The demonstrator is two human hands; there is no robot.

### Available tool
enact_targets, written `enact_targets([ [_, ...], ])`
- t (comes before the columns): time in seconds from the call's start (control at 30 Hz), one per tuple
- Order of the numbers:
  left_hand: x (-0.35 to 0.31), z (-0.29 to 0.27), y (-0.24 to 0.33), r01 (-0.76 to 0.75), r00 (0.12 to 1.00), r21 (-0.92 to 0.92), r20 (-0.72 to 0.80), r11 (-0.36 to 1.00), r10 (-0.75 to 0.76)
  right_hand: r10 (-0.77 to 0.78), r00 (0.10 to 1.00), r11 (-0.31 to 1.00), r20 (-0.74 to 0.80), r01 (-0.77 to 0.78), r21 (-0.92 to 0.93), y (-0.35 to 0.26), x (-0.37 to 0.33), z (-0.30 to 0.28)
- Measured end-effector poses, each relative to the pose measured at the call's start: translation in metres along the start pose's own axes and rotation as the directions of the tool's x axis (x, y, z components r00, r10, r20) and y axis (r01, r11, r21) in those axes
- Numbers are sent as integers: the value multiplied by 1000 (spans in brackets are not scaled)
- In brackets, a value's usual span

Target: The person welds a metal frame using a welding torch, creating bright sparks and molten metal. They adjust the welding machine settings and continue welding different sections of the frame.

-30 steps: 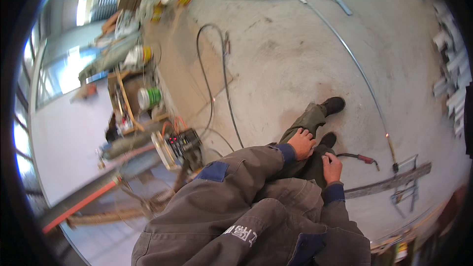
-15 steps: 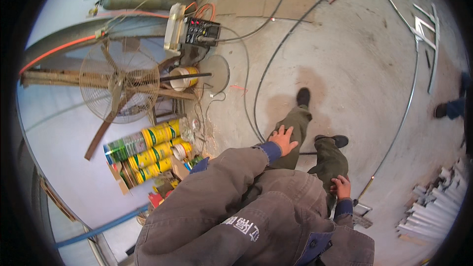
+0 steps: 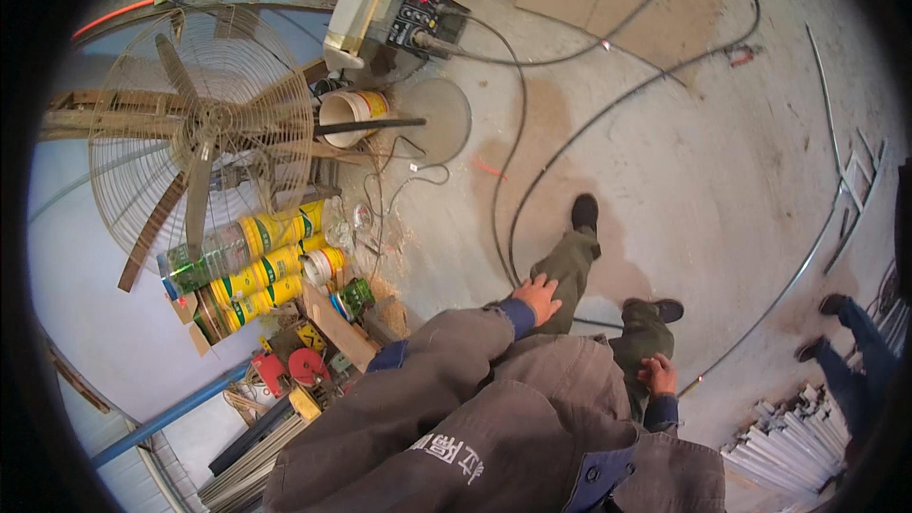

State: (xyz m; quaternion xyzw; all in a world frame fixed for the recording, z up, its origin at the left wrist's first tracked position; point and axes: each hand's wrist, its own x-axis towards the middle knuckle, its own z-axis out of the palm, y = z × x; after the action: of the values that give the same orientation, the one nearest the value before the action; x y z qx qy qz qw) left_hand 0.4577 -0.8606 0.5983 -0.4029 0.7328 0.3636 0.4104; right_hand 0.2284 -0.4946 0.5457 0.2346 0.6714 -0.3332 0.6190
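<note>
Head view, L hand: your L hand [image 3: 539,298] is center frame, on or just over the L leg of your green trousers [image 3: 568,271]; fingers slightly bent, no item seen in them; can't tell if they press the cloth.
R hand: your R hand [image 3: 657,375] is lower R of center, by the R trouser leg; fingers half-curled, can't tell if they pinch cloth.
Trousers: on your legs, ctr to lower R of ctr; dark shoes [image 3: 585,213] below.
Cable: blk cable [image 3: 542,171] loops from upper R down to near your L hand.
Welder: blk box [image 3: 418,24] w/ red lights, upper L of ctr.
Fan: big caged fan [image 3: 204,123], upper L.
Buckets: yellow stack [image 3: 269,271], left, below fan.
Frame: metal frame [image 3: 855,214], far R.
Pipes: pile [image 3: 793,442], lower R.
Co-worker: blue-clad legs [image 3: 860,356], R edge, above pipes.
</note>
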Motion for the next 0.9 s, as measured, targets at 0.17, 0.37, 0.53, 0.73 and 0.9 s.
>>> enact_targets([
  [0.17, 21, -39, -53, 23, 999, -154, 49, 988, -16, -83, 995, 997, 48, 83, 12, -124, -18, 100],
  [0.37, 43, -91, -66, 97, 986, -232, 154, 968, -62, -152, 983, 988, 105, 156, -23, -238, -12, 200],
  [0.53, 70, -162, -74, 169, 978, -295, -68, 941, -197, -121, 974, 928, 191, 180, -327, -305, 32, 254],
  [0.73, 93, -242, -113, 232, 831, -445, -371, 865, -414, -263, 946, 942, 192, 294, -160, -344, 93, 279],
  [0.9, 97, -296, -143, 288, 767, -415, -440, 863, -467, -227, 965, 937, 128, 252, -241, -381, 92, 319],
])
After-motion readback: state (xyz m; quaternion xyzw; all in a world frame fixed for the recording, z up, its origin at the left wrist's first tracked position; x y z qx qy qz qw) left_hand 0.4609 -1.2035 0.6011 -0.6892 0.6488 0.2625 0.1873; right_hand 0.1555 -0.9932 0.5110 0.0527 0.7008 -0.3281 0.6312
